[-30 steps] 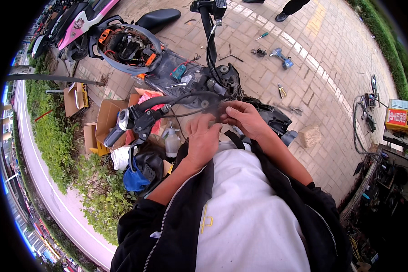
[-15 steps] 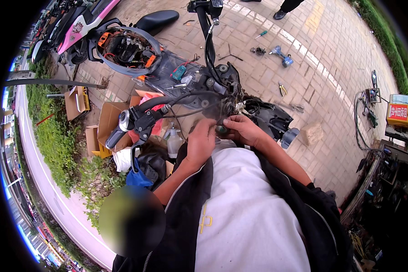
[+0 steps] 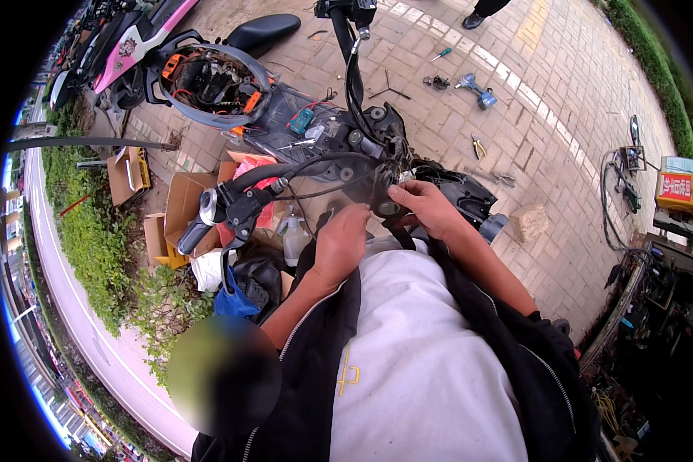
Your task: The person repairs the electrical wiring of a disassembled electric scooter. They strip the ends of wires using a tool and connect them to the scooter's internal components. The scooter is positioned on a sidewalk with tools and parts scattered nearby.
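Observation:
Both bare hands work at the front of a partly stripped scooter, just below the steering stem. My left hand (image 3: 340, 245) is closed, its fingertips pinched against the near side of a dark, smoky-looking part (image 3: 379, 189); what they grip is hidden. My right hand (image 3: 433, 206) is closed too, thumb and fingertips pinched at the upper right of a small round dark piece (image 3: 390, 209). Whether it holds that piece or something behind it, I cannot make out. The handlebar (image 3: 273, 175) with its cables runs left of my hands.
The scooter's open frame (image 3: 215, 85) and footboard, with a teal meter (image 3: 301, 119) on it, lie beyond. Cardboard boxes (image 3: 189, 202) and a spray bottle (image 3: 294, 240) stand left. On the paving right are pliers (image 3: 478, 146), a blue power drill (image 3: 478, 92), a screwdriver (image 3: 441, 55) and a stone (image 3: 529, 223).
My right hand has shifted up and a little right, away from my left fingertips, and the round dark piece shows more plainly. The left hand has barely moved.

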A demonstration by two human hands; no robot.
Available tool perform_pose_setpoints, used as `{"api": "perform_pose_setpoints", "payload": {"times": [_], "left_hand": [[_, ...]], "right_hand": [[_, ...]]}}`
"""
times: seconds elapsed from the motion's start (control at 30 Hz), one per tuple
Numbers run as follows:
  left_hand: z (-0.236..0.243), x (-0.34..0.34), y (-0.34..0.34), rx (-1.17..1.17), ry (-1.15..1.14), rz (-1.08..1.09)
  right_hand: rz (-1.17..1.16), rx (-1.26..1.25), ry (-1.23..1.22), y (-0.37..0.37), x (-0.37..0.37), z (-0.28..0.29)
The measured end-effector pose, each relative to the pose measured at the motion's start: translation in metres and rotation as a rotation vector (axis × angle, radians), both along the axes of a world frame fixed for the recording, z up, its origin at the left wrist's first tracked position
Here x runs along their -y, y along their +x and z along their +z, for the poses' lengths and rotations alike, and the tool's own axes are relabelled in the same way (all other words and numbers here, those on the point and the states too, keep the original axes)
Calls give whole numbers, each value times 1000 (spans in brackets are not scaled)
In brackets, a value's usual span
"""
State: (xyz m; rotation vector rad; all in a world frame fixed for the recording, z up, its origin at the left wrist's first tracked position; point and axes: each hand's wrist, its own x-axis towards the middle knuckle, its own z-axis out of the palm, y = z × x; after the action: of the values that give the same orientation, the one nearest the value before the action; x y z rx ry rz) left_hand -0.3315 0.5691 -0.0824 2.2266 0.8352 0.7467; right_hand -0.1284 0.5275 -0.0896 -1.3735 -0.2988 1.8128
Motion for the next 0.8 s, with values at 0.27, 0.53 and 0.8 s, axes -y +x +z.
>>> {"api": "perform_pose_setpoints", "payload": {"times": [0.27,0.53,0.8], "left_hand": [[2,-3,0,-77,100,-72],[24,-5,13,-145,211,-34],[2,3,9,-50,-304,198]], "right_hand": [[16,98,216,-13,-9,-8],[289,632,459,-29,-7,-22],[257,244,73,-18,5,-14]]}}
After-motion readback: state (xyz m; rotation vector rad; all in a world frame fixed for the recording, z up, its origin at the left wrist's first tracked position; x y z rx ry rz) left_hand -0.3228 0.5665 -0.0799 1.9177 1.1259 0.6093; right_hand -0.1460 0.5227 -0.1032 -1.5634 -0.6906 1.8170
